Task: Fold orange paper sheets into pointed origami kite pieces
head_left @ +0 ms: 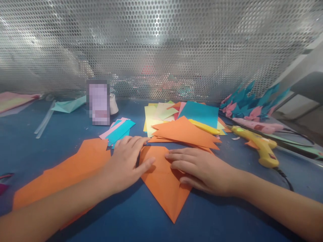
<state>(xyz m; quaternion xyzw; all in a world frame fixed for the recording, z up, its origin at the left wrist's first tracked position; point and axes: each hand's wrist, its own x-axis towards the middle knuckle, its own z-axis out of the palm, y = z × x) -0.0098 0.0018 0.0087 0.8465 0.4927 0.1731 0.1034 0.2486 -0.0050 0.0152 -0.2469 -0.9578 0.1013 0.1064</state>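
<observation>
A folded orange paper [164, 188] lies flat on the blue table, its point toward me and its short edge away. My left hand [133, 158] rests at its upper left, fingers stretched out and thumb on the sheet. From the right, my right hand [199, 169] lies over the paper with fingers extended flat, covering part of its right side. Just beyond, several orange paper pieces [186, 134] are piled with pointed corners. A larger orange paper stack [68, 168] lies under and beside my left forearm.
Blue and pink paper strips [121, 131] lie near my left fingers. Coloured sheets [199, 112] and a yellow cutter [204, 127] sit behind. On the right are a yellow glue gun [264, 148], a pink glue gun [257, 125] and blue folded pieces [257, 101]. A perforated metal panel [156, 50] stands behind.
</observation>
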